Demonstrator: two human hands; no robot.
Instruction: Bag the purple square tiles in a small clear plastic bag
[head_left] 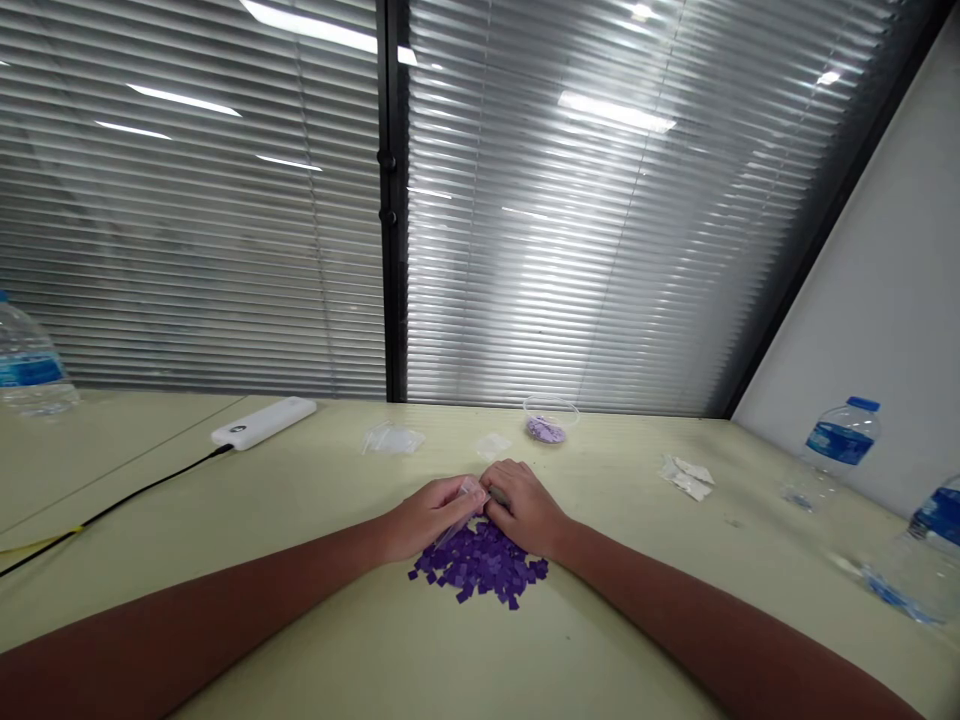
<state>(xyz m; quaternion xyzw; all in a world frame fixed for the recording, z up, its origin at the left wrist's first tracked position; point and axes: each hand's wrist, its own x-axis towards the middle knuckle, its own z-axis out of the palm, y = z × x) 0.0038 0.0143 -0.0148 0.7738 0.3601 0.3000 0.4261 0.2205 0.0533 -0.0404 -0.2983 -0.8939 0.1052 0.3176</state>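
Pinching one clear bag point(466, 508), two hands point(429, 518) point(526, 508)

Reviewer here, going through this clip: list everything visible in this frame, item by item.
purple square tiles: many, dark purple, loose pile below the hands
clear plastic bag: one, transparent, between the hands
clear bowl: one, transparent, far edge, holding lilac pieces
small clear bags: two, transparent, far side of table
white packets: several, white, right of the hands
power bank: one, white, far left
black cable: one, black, running from the power bank
water bottles: three, blue-labelled, one left, two right
table: one, pale green, under everything
window blinds: two panels, grey, beyond the table
left hand: one, gripping the bag
right hand: one, against the bag
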